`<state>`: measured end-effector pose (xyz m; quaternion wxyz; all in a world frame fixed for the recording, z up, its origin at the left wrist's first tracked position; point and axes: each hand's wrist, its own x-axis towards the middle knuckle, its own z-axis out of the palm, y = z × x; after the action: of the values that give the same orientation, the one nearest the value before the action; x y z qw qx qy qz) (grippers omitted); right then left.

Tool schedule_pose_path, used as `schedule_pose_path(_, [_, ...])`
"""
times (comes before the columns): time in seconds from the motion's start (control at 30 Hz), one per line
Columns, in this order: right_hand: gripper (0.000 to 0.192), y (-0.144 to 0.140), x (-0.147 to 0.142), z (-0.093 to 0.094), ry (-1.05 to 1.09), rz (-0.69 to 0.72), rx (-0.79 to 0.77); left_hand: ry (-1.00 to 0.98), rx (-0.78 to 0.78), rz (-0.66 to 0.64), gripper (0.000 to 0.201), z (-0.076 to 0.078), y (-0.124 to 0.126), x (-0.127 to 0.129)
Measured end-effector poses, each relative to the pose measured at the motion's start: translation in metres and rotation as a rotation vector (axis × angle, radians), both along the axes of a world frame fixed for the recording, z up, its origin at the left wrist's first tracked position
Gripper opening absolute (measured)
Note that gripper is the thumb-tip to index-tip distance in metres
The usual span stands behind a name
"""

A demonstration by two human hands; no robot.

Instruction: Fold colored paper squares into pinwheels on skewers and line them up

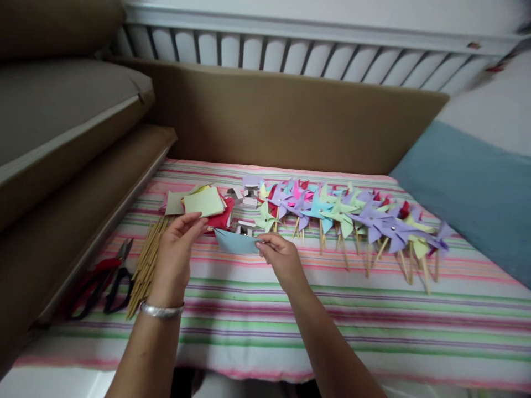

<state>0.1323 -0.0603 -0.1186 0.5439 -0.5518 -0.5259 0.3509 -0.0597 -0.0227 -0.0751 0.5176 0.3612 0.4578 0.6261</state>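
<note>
Your right hand [282, 255] pinches blue paper [237, 242]; left hand [176, 251] open, fingertips seemingly near its corner. Keep edges aligned, crease firmly, clear of pinwheels [352, 218].

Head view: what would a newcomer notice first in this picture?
First, the long row of paper pinwheels on sticks, lying across the striped cloth to the right. Then the right hand pinching a light blue paper in the middle, with the left hand beside the stack of coloured paper squares.

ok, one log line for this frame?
left hand: open, by paper stack | right hand: pinching blue paper | pinwheels right | sticks, scissors left
</note>
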Motion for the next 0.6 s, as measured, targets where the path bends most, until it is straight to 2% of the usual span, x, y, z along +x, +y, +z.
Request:
schedule_pose_path(0.1, [0.011, -0.005, 0.013, 0.008, 0.056, -0.081, 0.124, 0.008, -0.109, -0.101, 0.032, -0.009, -0.001, 0.010])
schedule_pose_path(0.23, [0.015, -0.012, 0.013, 0.003, -0.028, -0.174, 0.294, -0.193, -0.354, -0.444, 0.042, -0.008, -0.010, 0.027])
schedule_pose_path(0.3, [0.020, -0.013, 0.011, 0.000, -0.061, -0.181, 0.328, -0.304, -0.425, -0.550, 0.045, -0.005, -0.015, 0.037])
schedule_pose_path(0.43, [0.022, -0.011, 0.010, 0.000, -0.119, -0.180, 0.341, -0.502, -0.397, -0.576, 0.036, -0.005, -0.015, 0.052])
schedule_pose_path(0.6, [0.023, -0.011, 0.011, 0.002, -0.114, -0.117, 0.342, -0.583, -0.316, -0.510, 0.029, -0.009, -0.010, 0.061])
